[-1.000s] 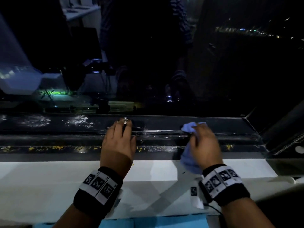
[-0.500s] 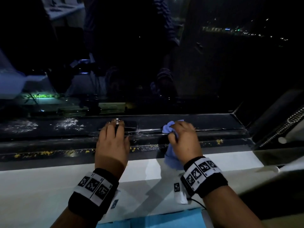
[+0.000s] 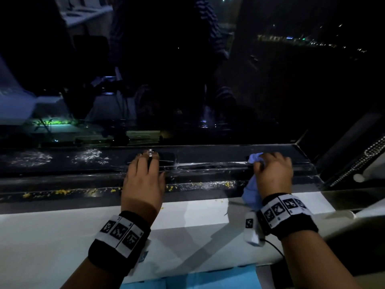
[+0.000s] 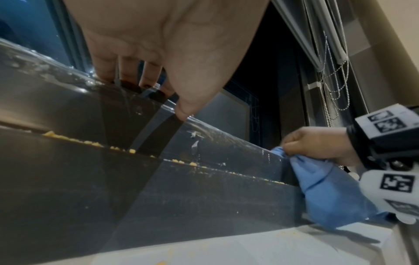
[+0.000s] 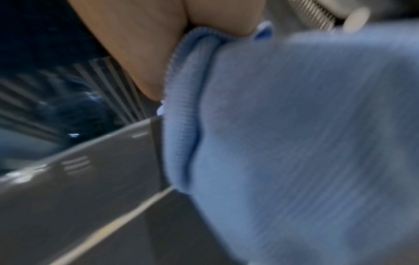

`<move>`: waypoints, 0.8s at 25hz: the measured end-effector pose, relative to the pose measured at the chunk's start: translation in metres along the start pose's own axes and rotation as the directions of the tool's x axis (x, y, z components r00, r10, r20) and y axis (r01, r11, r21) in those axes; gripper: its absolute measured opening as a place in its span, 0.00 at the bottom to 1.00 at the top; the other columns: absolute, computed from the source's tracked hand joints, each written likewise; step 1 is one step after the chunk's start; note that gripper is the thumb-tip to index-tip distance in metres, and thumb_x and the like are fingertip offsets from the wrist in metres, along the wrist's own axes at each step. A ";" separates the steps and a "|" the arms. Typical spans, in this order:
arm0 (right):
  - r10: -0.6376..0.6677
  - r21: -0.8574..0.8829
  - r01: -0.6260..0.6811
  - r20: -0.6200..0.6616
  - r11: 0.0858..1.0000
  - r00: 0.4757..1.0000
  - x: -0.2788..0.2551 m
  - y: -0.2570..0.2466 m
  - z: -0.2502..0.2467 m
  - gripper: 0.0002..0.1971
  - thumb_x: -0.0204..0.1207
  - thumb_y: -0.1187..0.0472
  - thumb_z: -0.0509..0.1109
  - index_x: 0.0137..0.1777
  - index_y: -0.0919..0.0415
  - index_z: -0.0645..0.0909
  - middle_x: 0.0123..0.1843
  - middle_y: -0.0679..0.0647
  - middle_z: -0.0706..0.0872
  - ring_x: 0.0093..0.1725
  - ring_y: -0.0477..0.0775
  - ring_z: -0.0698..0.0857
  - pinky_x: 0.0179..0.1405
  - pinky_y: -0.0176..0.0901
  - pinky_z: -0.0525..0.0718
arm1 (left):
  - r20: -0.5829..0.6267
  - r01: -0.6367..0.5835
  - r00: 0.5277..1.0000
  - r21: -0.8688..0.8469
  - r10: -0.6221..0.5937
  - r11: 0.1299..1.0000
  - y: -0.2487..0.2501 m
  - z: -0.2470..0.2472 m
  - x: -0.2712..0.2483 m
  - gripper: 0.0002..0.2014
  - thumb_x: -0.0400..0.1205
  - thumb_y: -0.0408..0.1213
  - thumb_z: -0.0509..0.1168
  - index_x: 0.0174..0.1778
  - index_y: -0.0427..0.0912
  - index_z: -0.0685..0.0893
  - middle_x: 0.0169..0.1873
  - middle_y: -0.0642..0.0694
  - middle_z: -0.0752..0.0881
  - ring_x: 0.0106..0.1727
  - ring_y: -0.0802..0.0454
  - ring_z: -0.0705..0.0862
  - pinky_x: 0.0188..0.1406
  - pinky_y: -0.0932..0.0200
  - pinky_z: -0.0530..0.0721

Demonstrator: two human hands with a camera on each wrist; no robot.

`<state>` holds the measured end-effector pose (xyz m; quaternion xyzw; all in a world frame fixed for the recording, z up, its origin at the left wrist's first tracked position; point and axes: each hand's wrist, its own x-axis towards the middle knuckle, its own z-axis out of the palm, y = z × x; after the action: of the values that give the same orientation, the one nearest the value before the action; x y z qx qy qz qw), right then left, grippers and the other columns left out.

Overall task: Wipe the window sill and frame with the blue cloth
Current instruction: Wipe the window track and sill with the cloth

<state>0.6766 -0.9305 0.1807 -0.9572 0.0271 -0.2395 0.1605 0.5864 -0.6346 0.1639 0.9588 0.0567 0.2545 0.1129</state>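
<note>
The blue cloth (image 3: 251,196) is bunched in my right hand (image 3: 263,163), which grips it and presses its top against the ridge of the dark window frame (image 3: 62,178), near the frame's right corner. The cloth's tail hangs down onto the white sill (image 3: 62,236). In the left wrist view the right hand (image 4: 317,143) holds the cloth (image 4: 328,188) against the rail. The cloth (image 5: 294,143) fills the blurred right wrist view below my thumb. My left hand (image 3: 148,161) lies flat on the frame's middle, its straight fingers (image 4: 127,71) resting on the ridge.
Yellow crumbs (image 3: 60,191) lie along the frame's groove and a few on the sill. White dusty smears (image 3: 89,156) mark the upper ledge at left. A blind's bead chain (image 3: 370,155) hangs at far right. A blue sheet (image 3: 187,280) lies below the sill.
My right hand has slid the cloth to the right along the frame ridge, away from the left hand. The left hand has stayed where it was on the frame.
</note>
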 end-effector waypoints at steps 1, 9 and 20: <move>-0.027 0.011 0.027 0.012 1.000 1.000 -0.006 -0.016 0.002 0.13 0.63 0.56 0.60 0.40 0.60 0.84 0.40 0.63 0.84 0.42 0.68 0.78 0.41 0.56 0.77 | 0.000 0.006 1.000 -0.003 -0.006 1.000 0.000 0.000 0.000 0.24 0.78 0.39 0.67 0.69 0.35 0.74 0.60 0.32 0.78 0.61 0.32 0.76 0.53 0.39 0.82; -0.268 0.133 0.257 0.073 0.957 0.961 -0.025 -0.052 0.001 0.14 0.64 0.60 0.63 0.46 0.58 0.86 0.44 0.58 0.85 0.45 0.65 0.78 0.43 0.53 0.75 | -0.004 0.014 1.000 -0.033 -0.014 0.999 0.000 0.001 0.000 0.24 0.79 0.39 0.67 0.70 0.35 0.74 0.62 0.32 0.78 0.63 0.32 0.74 0.55 0.37 0.81; -0.200 0.076 0.193 0.099 0.978 0.975 -0.029 -0.045 0.014 0.22 0.61 0.60 0.52 0.49 0.66 0.81 0.50 0.66 0.84 0.51 0.67 0.80 0.57 0.53 0.72 | -0.004 0.001 1.000 -0.015 -0.001 1.000 0.000 0.002 0.000 0.24 0.79 0.39 0.66 0.69 0.34 0.74 0.61 0.31 0.78 0.61 0.32 0.75 0.56 0.38 0.81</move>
<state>0.6561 -0.8795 0.1705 -0.9607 -0.0844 -0.2036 0.1688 0.5878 -0.6354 0.1622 0.9574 0.0556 0.2566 0.1202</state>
